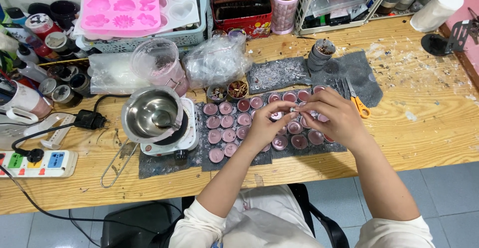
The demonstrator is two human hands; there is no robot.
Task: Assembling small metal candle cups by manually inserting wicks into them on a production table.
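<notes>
My left hand [267, 124] and my right hand [333, 116] meet above rows of small round cups filled with pink wax [225, 124] on a dark grey mat [259, 158]. Between the fingertips of both hands I pinch one tiny pale object [294, 110]; it is too small to identify. Several of the cups are hidden under my hands.
A steel melting pot [149, 114] sits on a small white hot plate [189, 138] at the left. Orange-handled scissors [357, 101] lie right of the cups. Pink silicone moulds [121, 3], jars, a power strip [40, 163] and baskets crowd the back and left.
</notes>
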